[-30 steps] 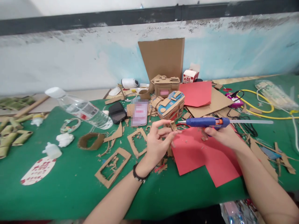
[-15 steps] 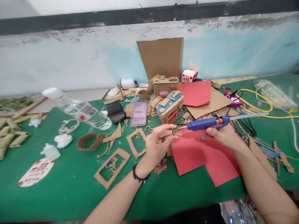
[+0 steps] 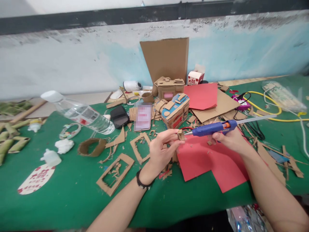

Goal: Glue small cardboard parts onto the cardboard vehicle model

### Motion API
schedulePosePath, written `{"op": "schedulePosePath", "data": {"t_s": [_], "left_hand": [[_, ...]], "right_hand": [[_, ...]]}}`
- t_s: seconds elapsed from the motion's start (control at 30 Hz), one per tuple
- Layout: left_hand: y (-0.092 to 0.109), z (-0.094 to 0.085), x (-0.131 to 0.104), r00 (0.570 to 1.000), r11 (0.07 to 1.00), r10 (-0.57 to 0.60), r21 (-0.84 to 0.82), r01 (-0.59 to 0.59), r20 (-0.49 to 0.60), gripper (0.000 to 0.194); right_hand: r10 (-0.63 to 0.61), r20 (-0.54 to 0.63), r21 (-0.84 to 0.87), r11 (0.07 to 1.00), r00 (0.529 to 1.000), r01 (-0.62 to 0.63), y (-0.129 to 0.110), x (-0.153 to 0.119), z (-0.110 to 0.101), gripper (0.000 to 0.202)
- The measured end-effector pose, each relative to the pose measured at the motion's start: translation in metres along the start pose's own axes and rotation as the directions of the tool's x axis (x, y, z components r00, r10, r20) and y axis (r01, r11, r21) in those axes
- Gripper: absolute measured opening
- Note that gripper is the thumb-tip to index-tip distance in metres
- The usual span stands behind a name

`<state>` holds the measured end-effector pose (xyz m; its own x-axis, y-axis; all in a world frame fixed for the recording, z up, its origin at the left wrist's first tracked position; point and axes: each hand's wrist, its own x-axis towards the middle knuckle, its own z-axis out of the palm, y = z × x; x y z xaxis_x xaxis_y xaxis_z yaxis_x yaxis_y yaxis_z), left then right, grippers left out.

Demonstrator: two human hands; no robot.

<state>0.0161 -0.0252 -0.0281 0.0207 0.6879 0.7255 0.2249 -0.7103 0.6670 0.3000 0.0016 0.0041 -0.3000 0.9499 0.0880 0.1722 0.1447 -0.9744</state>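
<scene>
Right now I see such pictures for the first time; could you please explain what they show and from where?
A camera worn on a person's head looks forward and down, so you see what that person sees; there is no robot. The bare left hand holds a small cardboard piece. The bare right hand holds a glue gun aimed at that piece; whether they touch, I cannot tell. On the green table are red paper, cardboard frames, a phone and a bottle.

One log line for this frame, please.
left hand: holds small cardboard piece; right hand: holds blue glue gun; nozzle: beside piece, contact unclear
</scene>
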Motion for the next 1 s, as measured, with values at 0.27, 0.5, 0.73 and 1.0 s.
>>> {"op": "schedulePosePath", "data": {"t_s": [0.27, 0.5, 0.73, 1.0], "left_hand": [[0.005, 0.002, 0.006, 0.994, 0.985, 0.109, 0.134, -0.106, -0.014, 0.037], [0.005, 0.005, 0.004, 1.000, 0.998, 0.006, 0.055, -0.006, -0.001, 0.038], [0.016, 0.003, 0.012, 0.893, 0.862, -0.448, -0.249, 0.441, 0.032, 0.043], [0.016, -0.005, 0.027, 0.807, 0.698, -0.567, -0.424, 0.577, 0.166, 0.059]], "right_hand": [[0.115, -0.072, -0.012, 0.993, 0.991, -0.116, 0.003, -0.004, 0.002, 0.071], [0.132, -0.065, -0.050, 0.989, 0.989, -0.136, 0.003, -0.003, 0.003, 0.068], [-0.106, -0.187, -0.032, 0.994, 0.977, 0.102, -0.005, 0.007, 0.001, 0.059], [-0.211, -0.471, -0.054, 0.976, 0.856, 0.211, -0.002, 0.018, -0.004, 0.051]]}}
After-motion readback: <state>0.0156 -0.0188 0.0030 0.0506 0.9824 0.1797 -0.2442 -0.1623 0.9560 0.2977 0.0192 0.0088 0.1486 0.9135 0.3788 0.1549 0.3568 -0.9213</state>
